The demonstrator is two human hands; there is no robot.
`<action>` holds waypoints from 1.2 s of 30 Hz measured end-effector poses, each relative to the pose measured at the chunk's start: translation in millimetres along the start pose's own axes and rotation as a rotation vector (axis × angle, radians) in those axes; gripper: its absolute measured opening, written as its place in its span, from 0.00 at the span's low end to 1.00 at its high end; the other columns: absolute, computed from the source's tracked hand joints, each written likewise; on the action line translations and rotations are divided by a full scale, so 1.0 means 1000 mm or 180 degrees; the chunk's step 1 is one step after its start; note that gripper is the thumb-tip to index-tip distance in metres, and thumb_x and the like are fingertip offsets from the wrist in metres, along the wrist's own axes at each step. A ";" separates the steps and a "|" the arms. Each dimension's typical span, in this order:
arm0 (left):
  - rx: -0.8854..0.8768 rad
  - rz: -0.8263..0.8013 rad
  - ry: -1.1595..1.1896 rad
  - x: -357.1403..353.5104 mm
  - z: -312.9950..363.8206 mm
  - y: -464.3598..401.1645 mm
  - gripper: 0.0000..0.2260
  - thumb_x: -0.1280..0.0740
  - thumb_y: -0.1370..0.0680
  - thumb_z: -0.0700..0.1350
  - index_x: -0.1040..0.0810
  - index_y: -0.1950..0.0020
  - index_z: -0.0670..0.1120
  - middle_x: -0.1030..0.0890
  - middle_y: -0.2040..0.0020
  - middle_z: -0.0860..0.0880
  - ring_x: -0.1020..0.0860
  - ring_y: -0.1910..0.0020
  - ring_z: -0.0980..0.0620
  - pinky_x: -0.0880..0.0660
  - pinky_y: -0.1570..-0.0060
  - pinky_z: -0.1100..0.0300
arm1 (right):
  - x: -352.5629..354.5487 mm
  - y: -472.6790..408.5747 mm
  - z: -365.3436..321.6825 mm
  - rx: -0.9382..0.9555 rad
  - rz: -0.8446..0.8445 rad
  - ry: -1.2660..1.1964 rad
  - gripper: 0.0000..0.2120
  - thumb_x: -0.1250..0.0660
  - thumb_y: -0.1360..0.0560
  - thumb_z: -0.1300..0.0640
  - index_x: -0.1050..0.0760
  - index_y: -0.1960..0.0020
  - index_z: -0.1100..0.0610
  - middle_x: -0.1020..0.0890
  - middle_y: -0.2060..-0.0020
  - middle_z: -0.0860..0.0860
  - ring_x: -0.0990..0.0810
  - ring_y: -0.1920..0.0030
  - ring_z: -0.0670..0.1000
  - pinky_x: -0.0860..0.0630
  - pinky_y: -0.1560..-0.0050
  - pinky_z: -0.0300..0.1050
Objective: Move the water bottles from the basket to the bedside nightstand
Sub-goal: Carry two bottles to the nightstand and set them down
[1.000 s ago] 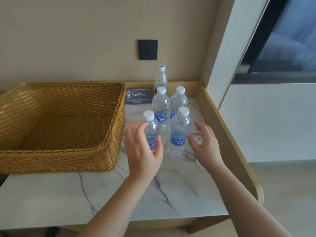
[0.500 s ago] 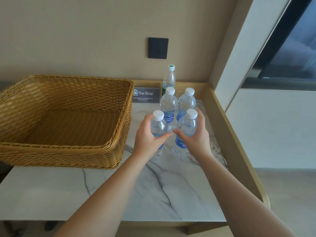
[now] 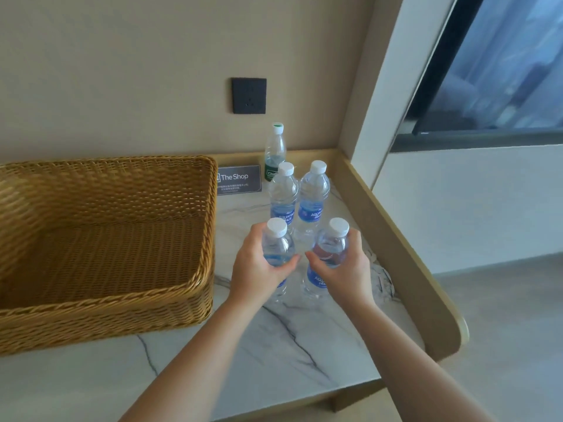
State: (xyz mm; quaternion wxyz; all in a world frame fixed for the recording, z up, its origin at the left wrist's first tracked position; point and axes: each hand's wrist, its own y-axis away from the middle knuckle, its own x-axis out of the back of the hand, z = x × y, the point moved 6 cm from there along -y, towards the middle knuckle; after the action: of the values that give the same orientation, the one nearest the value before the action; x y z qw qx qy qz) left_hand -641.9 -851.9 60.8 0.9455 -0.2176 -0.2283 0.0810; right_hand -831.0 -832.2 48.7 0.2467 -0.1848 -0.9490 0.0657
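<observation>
Several clear water bottles with white caps and blue labels stand on the marble nightstand top (image 3: pixel 274 354). My left hand (image 3: pixel 259 269) grips the front left bottle (image 3: pixel 276 239) round its body. My right hand (image 3: pixel 344 269) grips the front right bottle (image 3: pixel 333 242) the same way. Both bottles are upright; I cannot tell whether they rest on the marble. Two more bottles, one (image 3: pixel 284 193) beside the other (image 3: pixel 313 196), stand just behind them. The woven wicker basket (image 3: pixel 195 287) sits at the left with nothing inside.
A green-capped bottle (image 3: pixel 275 147) stands against the back wall beside a dark "The Shop" sign (image 3: pixel 239 179). A black wall socket (image 3: pixel 249 95) is above. A raised wooden rim (image 3: pixel 396 239) borders the right side; a window lies beyond.
My hands went from hovering beside the two front bottles to closing round them. The view has shifted a little.
</observation>
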 end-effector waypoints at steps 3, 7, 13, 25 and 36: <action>-0.0118 -0.0170 0.0092 0.004 0.001 0.006 0.25 0.21 0.37 0.50 0.32 0.48 0.53 0.22 0.53 0.54 0.23 0.55 0.55 0.28 0.56 0.68 | 0.004 0.022 -0.004 -0.0110 0.0279 0.0094 0.26 0.27 0.40 0.37 0.37 0.49 0.34 0.20 0.55 0.36 0.22 0.57 0.34 0.29 0.63 0.36; -0.0203 -0.0388 0.0242 0.006 0.004 0.016 0.24 0.22 0.36 0.53 0.32 0.48 0.52 0.21 0.53 0.53 0.22 0.55 0.53 0.26 0.55 0.61 | 0.011 0.053 -0.010 -0.0176 0.0600 0.0199 0.26 0.27 0.39 0.39 0.36 0.46 0.37 0.19 0.53 0.37 0.22 0.56 0.35 0.29 0.61 0.35; -0.0296 -0.0734 0.0465 0.003 0.017 0.041 0.21 0.26 0.36 0.58 0.33 0.50 0.56 0.21 0.55 0.53 0.21 0.56 0.53 0.24 0.58 0.57 | 0.034 0.106 -0.007 -0.0369 0.0954 0.0359 0.31 0.27 0.39 0.37 0.35 0.40 0.40 0.20 0.48 0.39 0.21 0.50 0.41 0.24 0.52 0.39; -0.0739 -0.1999 0.1064 -0.082 0.115 0.128 0.25 0.25 0.36 0.58 0.30 0.45 0.55 0.22 0.52 0.55 0.22 0.53 0.55 0.22 0.55 0.53 | 0.153 0.209 0.032 -0.0826 0.2188 0.0635 0.27 0.27 0.41 0.36 0.37 0.46 0.32 0.22 0.57 0.28 0.22 0.58 0.30 0.30 0.64 0.22; -0.1178 -0.3180 0.1459 -0.223 0.264 0.281 0.23 0.26 0.36 0.56 0.30 0.46 0.52 0.21 0.53 0.53 0.21 0.54 0.52 0.23 0.52 0.49 | 0.350 0.370 0.091 -0.1502 0.3560 0.1125 0.27 0.28 0.40 0.38 0.34 0.46 0.41 0.20 0.57 0.40 0.20 0.60 0.35 0.27 0.59 0.38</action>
State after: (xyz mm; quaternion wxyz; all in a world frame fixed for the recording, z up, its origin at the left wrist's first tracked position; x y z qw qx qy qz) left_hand -977.5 -558.6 58.0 0.8406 -0.2571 -0.1032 -0.4655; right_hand -1041.4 -359.4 44.8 0.2808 -0.7103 -0.6428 -0.0578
